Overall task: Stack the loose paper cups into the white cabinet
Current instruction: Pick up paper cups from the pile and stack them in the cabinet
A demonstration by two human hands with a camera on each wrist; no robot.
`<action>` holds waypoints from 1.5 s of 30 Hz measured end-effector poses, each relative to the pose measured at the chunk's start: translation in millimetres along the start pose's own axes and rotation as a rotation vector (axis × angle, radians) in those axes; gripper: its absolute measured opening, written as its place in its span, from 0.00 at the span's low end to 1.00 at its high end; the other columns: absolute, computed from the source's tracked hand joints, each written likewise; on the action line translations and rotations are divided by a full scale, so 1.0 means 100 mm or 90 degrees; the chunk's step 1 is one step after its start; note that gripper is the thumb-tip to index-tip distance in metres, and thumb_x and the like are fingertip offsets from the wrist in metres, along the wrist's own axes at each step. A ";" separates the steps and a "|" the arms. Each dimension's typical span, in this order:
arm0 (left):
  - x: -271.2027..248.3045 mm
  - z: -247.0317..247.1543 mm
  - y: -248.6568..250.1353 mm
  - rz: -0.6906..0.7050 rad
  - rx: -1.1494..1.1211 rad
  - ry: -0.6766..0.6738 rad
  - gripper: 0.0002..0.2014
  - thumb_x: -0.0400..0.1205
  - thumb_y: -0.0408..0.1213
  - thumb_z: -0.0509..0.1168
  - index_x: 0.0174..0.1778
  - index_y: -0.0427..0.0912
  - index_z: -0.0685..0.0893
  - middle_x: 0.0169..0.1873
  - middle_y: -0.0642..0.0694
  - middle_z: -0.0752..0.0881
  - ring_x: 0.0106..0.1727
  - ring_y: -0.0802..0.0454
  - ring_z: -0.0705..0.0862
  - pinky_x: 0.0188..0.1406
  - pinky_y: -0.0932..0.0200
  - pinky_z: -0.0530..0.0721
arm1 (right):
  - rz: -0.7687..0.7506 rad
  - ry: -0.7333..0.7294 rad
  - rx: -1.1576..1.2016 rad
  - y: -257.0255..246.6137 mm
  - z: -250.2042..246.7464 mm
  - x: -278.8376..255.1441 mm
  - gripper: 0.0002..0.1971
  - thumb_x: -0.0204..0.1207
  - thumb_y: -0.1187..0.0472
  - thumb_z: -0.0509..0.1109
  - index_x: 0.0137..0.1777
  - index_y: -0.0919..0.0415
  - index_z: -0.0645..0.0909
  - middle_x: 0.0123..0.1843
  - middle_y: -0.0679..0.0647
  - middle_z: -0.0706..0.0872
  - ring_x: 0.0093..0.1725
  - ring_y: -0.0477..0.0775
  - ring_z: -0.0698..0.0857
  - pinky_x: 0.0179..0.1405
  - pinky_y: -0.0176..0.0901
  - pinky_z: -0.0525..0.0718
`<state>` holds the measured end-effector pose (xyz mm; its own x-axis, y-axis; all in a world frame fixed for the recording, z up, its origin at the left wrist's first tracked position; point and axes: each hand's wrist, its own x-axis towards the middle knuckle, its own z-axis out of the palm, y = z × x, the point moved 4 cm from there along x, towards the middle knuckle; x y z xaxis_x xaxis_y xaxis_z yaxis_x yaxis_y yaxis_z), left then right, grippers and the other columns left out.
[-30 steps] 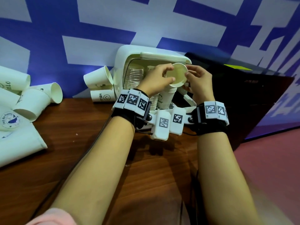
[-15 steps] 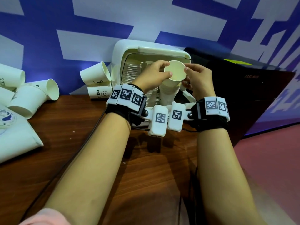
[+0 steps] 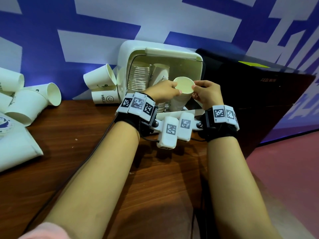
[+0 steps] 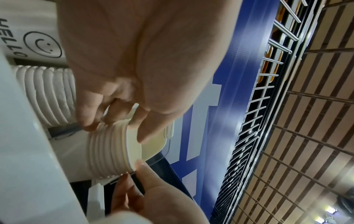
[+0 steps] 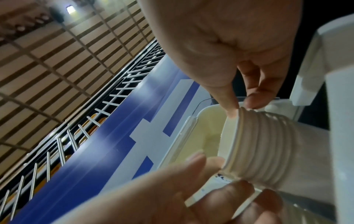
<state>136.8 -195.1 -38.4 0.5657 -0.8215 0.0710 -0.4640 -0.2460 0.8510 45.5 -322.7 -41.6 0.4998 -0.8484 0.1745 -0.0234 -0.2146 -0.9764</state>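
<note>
The white cabinet (image 3: 127, 54) stands open against the blue wall with a tall cup stack (image 3: 139, 76) inside it on the left. In front of that a shorter stack of paper cups (image 3: 180, 102) leans out toward me, its top cup (image 3: 183, 85) open-mouthed. My left hand (image 3: 164, 92) pinches the stack's top rim (image 4: 109, 145) from the left. From the right, my right hand (image 3: 207, 94) pinches the same rim (image 5: 254, 141) with thumb and fingers.
Two loose cups (image 3: 100, 80) lie left of the cabinet, one printed HELLO (image 3: 105, 99). Several more cups (image 3: 32, 102) and a white bag (image 3: 15, 144) lie at the far left of the wooden table (image 3: 86, 135). A black box (image 3: 250, 87) stands right of the cabinet.
Both hands have moved down and a little toward me with the top cup, which now sits lower on the leaning stack.
</note>
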 end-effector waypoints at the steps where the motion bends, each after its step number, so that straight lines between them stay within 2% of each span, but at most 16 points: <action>1: 0.01 0.01 -0.01 -0.008 -0.011 -0.004 0.13 0.84 0.37 0.63 0.35 0.52 0.71 0.61 0.36 0.79 0.64 0.41 0.78 0.71 0.47 0.74 | -0.001 0.005 -0.013 0.01 0.00 0.00 0.05 0.77 0.67 0.72 0.50 0.64 0.87 0.38 0.58 0.86 0.29 0.48 0.81 0.32 0.36 0.81; 3: 0.00 0.04 -0.01 -0.028 -0.043 -0.015 0.06 0.85 0.37 0.62 0.42 0.48 0.77 0.57 0.32 0.80 0.58 0.37 0.78 0.63 0.47 0.76 | 0.006 0.006 -0.020 0.02 0.01 -0.02 0.08 0.78 0.64 0.71 0.54 0.66 0.87 0.37 0.57 0.85 0.28 0.47 0.80 0.31 0.37 0.81; 4: -0.01 0.04 -0.01 -0.035 -0.053 -0.012 0.06 0.85 0.39 0.62 0.51 0.41 0.80 0.62 0.28 0.79 0.62 0.33 0.78 0.66 0.44 0.76 | 0.014 -0.001 -0.013 0.01 0.02 -0.03 0.09 0.79 0.63 0.71 0.55 0.66 0.86 0.36 0.56 0.84 0.28 0.47 0.80 0.31 0.37 0.82; 6: 0.00 0.03 -0.02 -0.048 -0.058 0.007 0.22 0.85 0.39 0.62 0.72 0.32 0.73 0.71 0.31 0.76 0.70 0.37 0.77 0.73 0.43 0.74 | 0.042 -0.024 0.019 0.00 0.06 -0.05 0.07 0.81 0.62 0.69 0.53 0.65 0.85 0.36 0.54 0.82 0.28 0.45 0.81 0.29 0.36 0.83; 9: 0.00 0.02 -0.01 -0.041 -0.080 0.014 0.30 0.85 0.40 0.62 0.82 0.37 0.62 0.75 0.38 0.74 0.73 0.43 0.75 0.76 0.46 0.71 | 0.069 -0.045 0.060 -0.03 0.09 -0.07 0.04 0.82 0.62 0.67 0.52 0.63 0.81 0.32 0.53 0.79 0.26 0.45 0.79 0.26 0.34 0.83; 15: -0.03 0.01 0.00 -0.012 -0.096 0.019 0.30 0.85 0.40 0.62 0.82 0.39 0.61 0.76 0.36 0.71 0.71 0.45 0.76 0.75 0.51 0.71 | 0.077 -0.069 0.058 -0.03 0.12 -0.07 0.04 0.83 0.62 0.66 0.47 0.62 0.79 0.36 0.56 0.81 0.30 0.47 0.79 0.28 0.31 0.82; 17: -0.04 0.02 0.01 0.001 -0.097 0.001 0.26 0.86 0.37 0.62 0.80 0.39 0.65 0.68 0.28 0.76 0.50 0.53 0.80 0.54 0.59 0.79 | 0.078 -0.079 0.046 -0.03 0.13 -0.08 0.04 0.83 0.62 0.67 0.49 0.63 0.79 0.40 0.58 0.84 0.33 0.49 0.80 0.29 0.32 0.82; 18: -0.05 0.01 0.01 0.003 -0.100 -0.002 0.25 0.86 0.36 0.61 0.79 0.37 0.67 0.60 0.28 0.79 0.39 0.55 0.77 0.42 0.62 0.76 | 0.080 -0.084 0.038 -0.04 0.14 -0.08 0.05 0.82 0.62 0.67 0.48 0.63 0.80 0.41 0.59 0.84 0.33 0.49 0.80 0.30 0.32 0.82; 19: -0.06 0.01 0.00 -0.001 -0.100 -0.006 0.25 0.86 0.35 0.61 0.79 0.36 0.67 0.62 0.35 0.75 0.34 0.55 0.73 0.36 0.62 0.72 | 0.085 -0.085 0.028 -0.05 0.14 -0.09 0.05 0.82 0.62 0.67 0.47 0.64 0.80 0.40 0.59 0.84 0.32 0.49 0.80 0.29 0.33 0.80; 20: -0.08 0.01 0.00 -0.010 -0.101 -0.011 0.25 0.86 0.35 0.61 0.79 0.36 0.67 0.42 0.36 0.82 0.34 0.54 0.72 0.35 0.61 0.72 | 0.090 -0.081 0.016 -0.05 0.14 -0.09 0.06 0.82 0.61 0.67 0.47 0.65 0.80 0.39 0.59 0.82 0.31 0.49 0.79 0.27 0.33 0.79; 21: -0.11 0.00 0.01 -0.021 -0.097 -0.016 0.24 0.86 0.36 0.61 0.78 0.36 0.68 0.38 0.48 0.73 0.37 0.53 0.74 0.40 0.58 0.77 | 0.093 -0.076 0.006 -0.07 0.13 -0.09 0.07 0.81 0.61 0.68 0.49 0.66 0.80 0.37 0.58 0.81 0.29 0.48 0.78 0.25 0.34 0.78; 23: -0.17 -0.03 0.07 -0.025 -0.075 -0.022 0.19 0.86 0.38 0.61 0.73 0.38 0.75 0.49 0.43 0.80 0.49 0.49 0.79 0.60 0.50 0.81 | 0.095 -0.078 -0.003 -0.12 0.13 -0.11 0.07 0.81 0.61 0.68 0.50 0.66 0.79 0.32 0.55 0.77 0.26 0.47 0.76 0.23 0.33 0.76; 25: -0.25 -0.10 0.15 -0.020 -0.052 -0.023 0.15 0.86 0.40 0.61 0.68 0.41 0.79 0.55 0.44 0.82 0.57 0.48 0.82 0.67 0.49 0.79 | 0.082 -0.099 -0.003 -0.20 0.16 -0.13 0.06 0.81 0.61 0.68 0.47 0.64 0.78 0.31 0.54 0.76 0.26 0.46 0.76 0.25 0.34 0.77; 28: -0.40 -0.24 0.25 -0.020 -0.007 -0.017 0.14 0.86 0.42 0.60 0.65 0.42 0.81 0.61 0.43 0.84 0.61 0.47 0.85 0.65 0.51 0.81 | 0.048 -0.140 -0.010 -0.35 0.24 -0.21 0.08 0.81 0.62 0.68 0.40 0.62 0.76 0.31 0.52 0.74 0.27 0.46 0.74 0.28 0.34 0.76; 35: -0.97 -0.63 0.22 -0.084 0.120 -0.041 0.14 0.87 0.45 0.58 0.63 0.43 0.82 0.60 0.49 0.86 0.57 0.53 0.86 0.61 0.53 0.82 | -0.027 -0.292 -0.050 -0.67 0.58 -0.58 0.06 0.82 0.59 0.68 0.47 0.61 0.77 0.36 0.52 0.78 0.30 0.47 0.78 0.31 0.36 0.78; 45: -2.31 -1.56 -0.09 -0.230 0.250 0.064 0.16 0.85 0.48 0.61 0.63 0.43 0.83 0.58 0.48 0.86 0.59 0.49 0.86 0.64 0.49 0.81 | -0.171 -0.509 -0.156 -1.04 1.49 -1.73 0.09 0.82 0.57 0.67 0.41 0.58 0.77 0.37 0.52 0.81 0.33 0.48 0.80 0.32 0.37 0.77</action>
<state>116.2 76.7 18.7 0.7899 -0.6004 -0.1252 -0.4361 -0.6933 0.5737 90.2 -81.9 10.6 0.9699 -0.1813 0.1627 0.0418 -0.5342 -0.8443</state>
